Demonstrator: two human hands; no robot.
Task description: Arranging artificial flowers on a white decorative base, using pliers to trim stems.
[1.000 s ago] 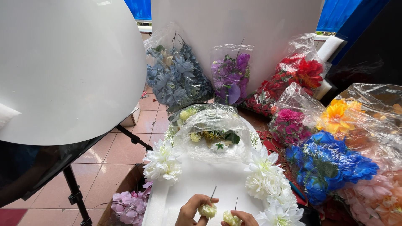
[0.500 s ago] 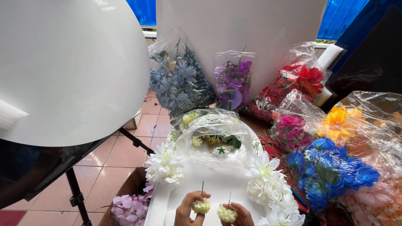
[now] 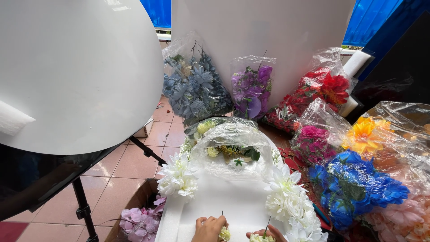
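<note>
At the bottom edge my left hand (image 3: 208, 229) grips a small pale yellow artificial flower (image 3: 224, 233) with its thin stem pointing up. Just to its right my right hand (image 3: 268, 234) holds a second small pale yellow flower (image 3: 259, 238), stem also up; most of that hand is cut off by the frame. Both hands hover over a white foam board (image 3: 233, 199) edged with white artificial flowers on the left (image 3: 178, 175) and on the right (image 3: 286, 201).
Plastic bags of artificial flowers ring the board: cream-green (image 3: 229, 145), dusty blue (image 3: 193, 85), purple (image 3: 251, 85), red (image 3: 320, 92), magenta (image 3: 313, 134), yellow-orange (image 3: 365, 134), bright blue (image 3: 358, 183). A large white round panel (image 3: 71, 71) on a black stand (image 3: 83, 208) fills the left. Pink flowers (image 3: 139, 222) lie in a box below.
Both hands with their flowers have dropped lower in the frame, toward the board's near end. The view has shifted slightly down and left.
</note>
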